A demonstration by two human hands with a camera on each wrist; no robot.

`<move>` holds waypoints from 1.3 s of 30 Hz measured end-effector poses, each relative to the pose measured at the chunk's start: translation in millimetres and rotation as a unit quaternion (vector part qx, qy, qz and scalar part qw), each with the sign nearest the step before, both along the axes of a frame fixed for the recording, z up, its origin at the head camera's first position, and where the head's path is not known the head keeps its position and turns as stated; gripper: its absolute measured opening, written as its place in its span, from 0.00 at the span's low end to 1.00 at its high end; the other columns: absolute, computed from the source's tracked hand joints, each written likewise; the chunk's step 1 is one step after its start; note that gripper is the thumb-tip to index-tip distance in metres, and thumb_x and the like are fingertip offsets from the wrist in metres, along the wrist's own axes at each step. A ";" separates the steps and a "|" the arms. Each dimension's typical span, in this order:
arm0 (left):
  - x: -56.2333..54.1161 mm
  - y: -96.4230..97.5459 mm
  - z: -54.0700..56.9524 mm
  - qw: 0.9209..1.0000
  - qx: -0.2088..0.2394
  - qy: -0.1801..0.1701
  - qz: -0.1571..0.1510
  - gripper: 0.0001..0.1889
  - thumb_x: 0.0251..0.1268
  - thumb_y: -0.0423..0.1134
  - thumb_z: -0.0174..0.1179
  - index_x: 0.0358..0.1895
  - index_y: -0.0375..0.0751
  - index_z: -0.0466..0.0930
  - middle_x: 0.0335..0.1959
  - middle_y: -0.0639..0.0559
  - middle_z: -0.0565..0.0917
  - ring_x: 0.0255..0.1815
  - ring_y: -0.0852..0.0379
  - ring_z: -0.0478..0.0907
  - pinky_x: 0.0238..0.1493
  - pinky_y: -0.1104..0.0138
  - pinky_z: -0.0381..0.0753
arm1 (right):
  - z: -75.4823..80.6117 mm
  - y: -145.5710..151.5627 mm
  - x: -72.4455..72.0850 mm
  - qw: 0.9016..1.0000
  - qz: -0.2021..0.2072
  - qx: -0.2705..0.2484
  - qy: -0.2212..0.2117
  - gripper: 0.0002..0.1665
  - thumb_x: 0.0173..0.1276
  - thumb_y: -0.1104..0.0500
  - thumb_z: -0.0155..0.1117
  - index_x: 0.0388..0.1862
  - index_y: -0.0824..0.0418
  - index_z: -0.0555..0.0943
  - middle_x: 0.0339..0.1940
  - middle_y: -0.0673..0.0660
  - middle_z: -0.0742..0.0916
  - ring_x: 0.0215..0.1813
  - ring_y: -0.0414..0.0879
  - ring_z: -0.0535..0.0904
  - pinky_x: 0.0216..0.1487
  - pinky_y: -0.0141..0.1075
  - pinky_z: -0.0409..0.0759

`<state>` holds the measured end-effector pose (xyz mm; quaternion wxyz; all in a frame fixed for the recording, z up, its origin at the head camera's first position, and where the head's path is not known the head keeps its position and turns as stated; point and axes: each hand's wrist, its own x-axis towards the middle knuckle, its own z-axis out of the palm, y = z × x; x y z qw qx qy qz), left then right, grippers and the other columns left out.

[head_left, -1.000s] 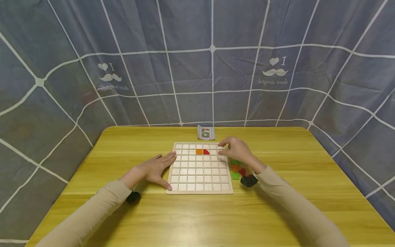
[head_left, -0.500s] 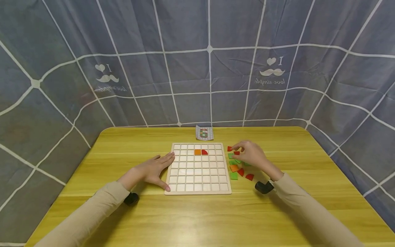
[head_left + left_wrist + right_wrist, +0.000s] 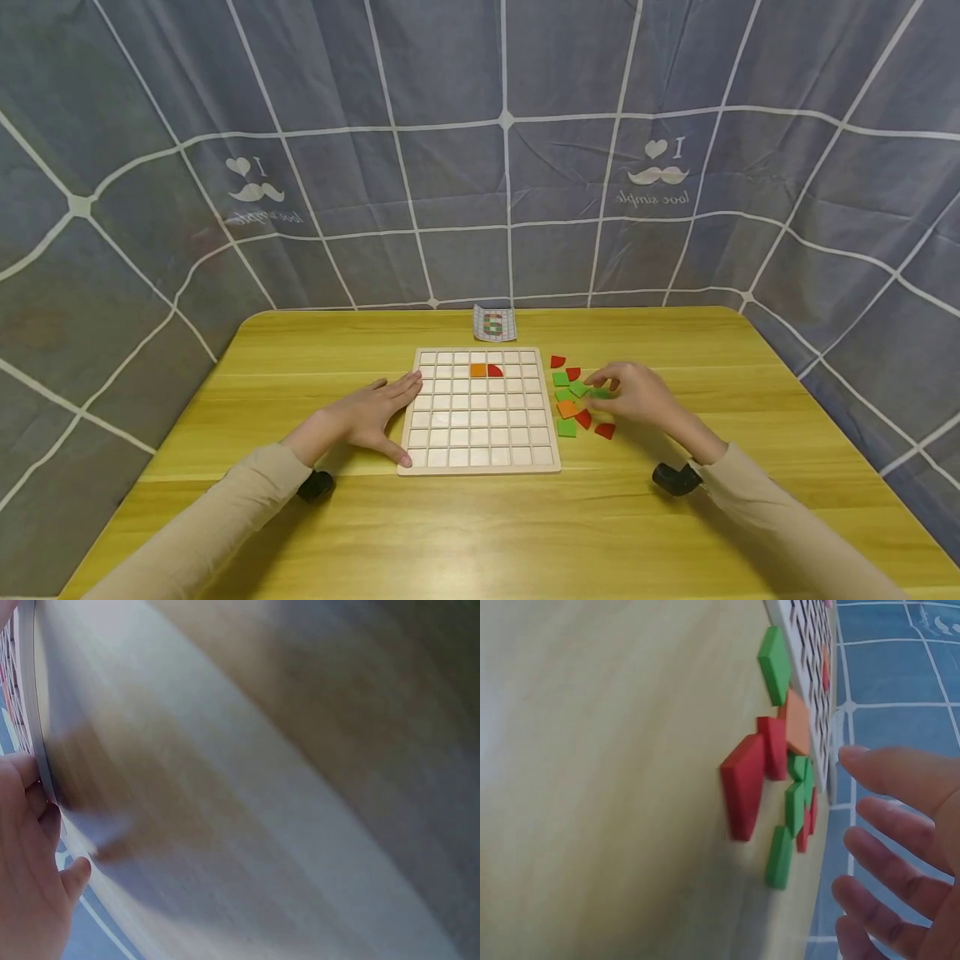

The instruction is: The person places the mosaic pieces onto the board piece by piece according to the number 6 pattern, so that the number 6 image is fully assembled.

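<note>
A pale wooden grid board lies on the table in the head view. In its upper part sit an orange square and a red quarter-circle tile. My left hand rests along the board's left edge, fingers straight and thumb spread toward the near corner. My right hand hovers at the right side of the loose tiles, fingers parted with nothing between them, as the right wrist view also shows. Close to its fingertips are a green tile, an orange tile and a red tile.
Behind the board lies a small pattern card with a coloured design. More loose tiles line the board's right edge, among them a green square and a red quarter-circle. A grey curtain hangs around the wooden table.
My right hand has moved from the board's upper right corner rightward and toward me, uncovering the loose tiles. The left hand stays at the board's edge.
</note>
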<state>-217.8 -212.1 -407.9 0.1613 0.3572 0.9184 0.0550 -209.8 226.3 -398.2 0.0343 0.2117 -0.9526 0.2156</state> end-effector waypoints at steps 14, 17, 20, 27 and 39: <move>0.1 -0.4 1.6 1.000 0.003 0.001 0.001 0.64 0.45 0.74 0.62 0.77 0.34 0.43 0.79 0.39 0.42 0.79 0.42 0.46 0.76 0.42 0.47 | -11.2 19.5 14.1 0.999 0.012 0.013 -0.040 0.23 0.51 0.44 0.76 0.42 0.55 0.87 0.35 0.47 0.89 0.31 0.35 0.76 0.32 0.29 0.75; -0.1 -0.6 2.1 1.000 0.000 -0.001 0.000 0.64 0.45 0.74 0.61 0.77 0.34 0.42 0.79 0.39 0.42 0.79 0.42 0.46 0.76 0.42 0.47 | -13.3 21.8 16.7 0.999 0.018 0.021 -0.041 0.24 0.50 0.43 0.76 0.42 0.54 0.87 0.36 0.47 0.89 0.31 0.34 0.75 0.33 0.29 0.74; -0.6 -0.9 1.9 1.000 -0.003 -0.001 0.000 0.64 0.45 0.74 0.61 0.77 0.34 0.42 0.79 0.39 0.41 0.79 0.43 0.46 0.76 0.43 0.46 | -15.4 24.1 18.5 0.998 0.017 0.023 -0.047 0.24 0.49 0.43 0.77 0.43 0.54 0.87 0.38 0.47 0.89 0.33 0.35 0.75 0.34 0.30 0.74; -0.4 -1.1 1.6 1.000 -0.001 0.001 0.001 0.64 0.45 0.73 0.63 0.76 0.33 0.43 0.79 0.39 0.43 0.79 0.43 0.46 0.76 0.43 0.48 | -17.2 28.1 21.9 0.998 0.025 0.019 -0.052 0.21 0.51 0.44 0.76 0.41 0.54 0.87 0.39 0.47 0.89 0.36 0.36 0.78 0.37 0.30 0.77; 3.1 -0.1 4.1 1.000 0.001 0.000 -0.002 0.63 0.47 0.70 0.64 0.76 0.32 0.44 0.79 0.38 0.43 0.78 0.41 0.47 0.76 0.43 0.49 | -18.3 29.6 23.7 0.998 0.034 0.009 -0.059 0.14 0.53 0.49 0.75 0.36 0.53 0.88 0.35 0.46 0.88 0.30 0.31 0.76 0.31 0.26 0.75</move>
